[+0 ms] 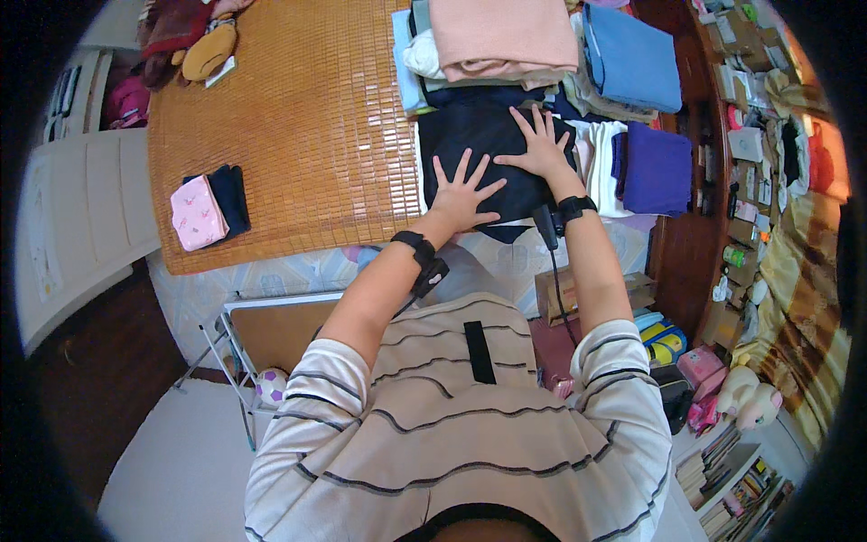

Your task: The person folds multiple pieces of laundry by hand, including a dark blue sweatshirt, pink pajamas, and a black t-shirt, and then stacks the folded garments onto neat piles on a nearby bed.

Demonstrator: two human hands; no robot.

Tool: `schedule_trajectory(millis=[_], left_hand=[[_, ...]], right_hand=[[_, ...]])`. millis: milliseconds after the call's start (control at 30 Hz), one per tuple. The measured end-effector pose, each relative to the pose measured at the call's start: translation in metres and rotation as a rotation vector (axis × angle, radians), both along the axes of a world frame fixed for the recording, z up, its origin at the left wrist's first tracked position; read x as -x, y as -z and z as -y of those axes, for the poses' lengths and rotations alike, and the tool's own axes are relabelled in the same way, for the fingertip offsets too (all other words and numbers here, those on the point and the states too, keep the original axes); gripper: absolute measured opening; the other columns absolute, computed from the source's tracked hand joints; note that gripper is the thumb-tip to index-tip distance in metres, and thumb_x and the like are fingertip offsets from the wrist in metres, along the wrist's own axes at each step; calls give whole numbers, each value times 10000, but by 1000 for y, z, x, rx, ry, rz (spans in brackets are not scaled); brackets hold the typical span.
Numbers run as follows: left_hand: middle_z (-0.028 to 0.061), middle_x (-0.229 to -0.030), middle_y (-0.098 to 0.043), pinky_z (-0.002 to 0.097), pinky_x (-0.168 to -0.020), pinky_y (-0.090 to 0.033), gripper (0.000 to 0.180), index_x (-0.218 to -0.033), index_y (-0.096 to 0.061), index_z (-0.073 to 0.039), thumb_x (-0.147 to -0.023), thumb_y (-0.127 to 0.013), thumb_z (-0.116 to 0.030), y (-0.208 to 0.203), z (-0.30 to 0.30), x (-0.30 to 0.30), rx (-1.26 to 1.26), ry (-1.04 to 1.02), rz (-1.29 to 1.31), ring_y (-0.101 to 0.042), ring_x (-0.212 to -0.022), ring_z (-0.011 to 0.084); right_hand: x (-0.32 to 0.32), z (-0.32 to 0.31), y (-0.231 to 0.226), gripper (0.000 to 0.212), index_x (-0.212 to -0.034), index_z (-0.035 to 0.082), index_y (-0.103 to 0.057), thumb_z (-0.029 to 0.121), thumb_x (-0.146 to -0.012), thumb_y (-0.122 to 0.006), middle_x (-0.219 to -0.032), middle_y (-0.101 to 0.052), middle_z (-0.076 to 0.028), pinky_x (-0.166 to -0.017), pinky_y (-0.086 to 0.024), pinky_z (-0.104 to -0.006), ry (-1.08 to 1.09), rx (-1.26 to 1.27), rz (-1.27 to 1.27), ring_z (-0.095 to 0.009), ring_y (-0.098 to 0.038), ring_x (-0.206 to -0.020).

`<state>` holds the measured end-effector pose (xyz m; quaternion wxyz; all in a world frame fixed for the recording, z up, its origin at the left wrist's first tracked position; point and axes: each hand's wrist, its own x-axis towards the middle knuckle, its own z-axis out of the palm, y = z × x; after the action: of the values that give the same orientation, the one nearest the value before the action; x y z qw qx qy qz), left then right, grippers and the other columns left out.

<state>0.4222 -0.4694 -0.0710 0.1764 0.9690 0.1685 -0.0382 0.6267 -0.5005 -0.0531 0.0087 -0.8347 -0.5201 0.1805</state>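
A dark navy garment (479,135) lies folded on the woven bamboo mat (298,117) that covers the bed. My left hand (462,193) presses flat on its near left part, fingers spread. My right hand (539,144) lies flat on its right side, fingers spread too. Neither hand grips anything. Black bands sit on both wrists. Just beyond the garment is a stack of folded clothes topped by a pink piece (502,36). A folded purple cloth (656,169) and white cloth (600,154) lie to its right.
A folded blue cloth (632,56) sits at the back right. A small pink and dark folded pile (209,210) lies on the mat's near left. Plush toys (194,36) rest at the far left corner. A cluttered wooden shelf (750,135) stands right; a folding table (271,330) below.
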Motion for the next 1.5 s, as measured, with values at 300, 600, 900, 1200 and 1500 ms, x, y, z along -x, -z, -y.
schedule_trajectory(millis=[300, 600, 900, 1200, 1500], left_hand=[[162, -1284, -413, 366, -1008, -258, 432, -1252, -412, -40, -881, -440, -261, 9, -114, 226, 400, -690, 455, -360, -1201, 297], [176, -1261, -411, 335, -988, -273, 481, -1245, -410, -17, -866, -475, -305, 27, -184, 491, 563, -1525, 826, -371, -1181, 268], [195, -1209, -442, 333, -957, -308, 537, -1205, -444, 7, -804, -577, -325, 80, -270, 628, 616, -1724, 640, -411, -1136, 262], [191, -1111, -513, 326, -803, -441, 788, -1156, -424, 67, -597, -779, -360, 129, -348, 668, 993, -1545, 499, -539, -959, 250], [194, -1138, -489, 339, -755, -474, 918, -1238, -276, 61, -595, -784, -354, 110, -358, 652, 1248, -1504, 349, -538, -979, 255]], right_hand=[[12, 63, -39, 623, -1271, 131, -417, 324, -730, -656, -1259, -375, -211, -959, -320, -374, 233, -647, -186, -336, -378, -1159], [135, 65, -33, 578, -1254, 118, -443, 100, -718, -659, -1099, -439, -100, -746, -442, -258, 228, -396, -641, -159, -490, -862], [367, -135, -27, 681, -1254, 42, -415, 358, -713, -683, -1206, -454, -173, -858, -415, -341, 59, 251, -909, -262, -494, -1038], [540, -256, 46, 918, -1309, -57, -245, 437, -681, -695, -1253, -399, -219, -939, -358, -338, 251, 287, -1075, -275, -416, -1143], [604, -288, 162, 903, -1182, -86, -303, 411, -594, -776, -1083, -516, -212, -806, -456, -308, 473, 54, -707, -260, -540, -968]])
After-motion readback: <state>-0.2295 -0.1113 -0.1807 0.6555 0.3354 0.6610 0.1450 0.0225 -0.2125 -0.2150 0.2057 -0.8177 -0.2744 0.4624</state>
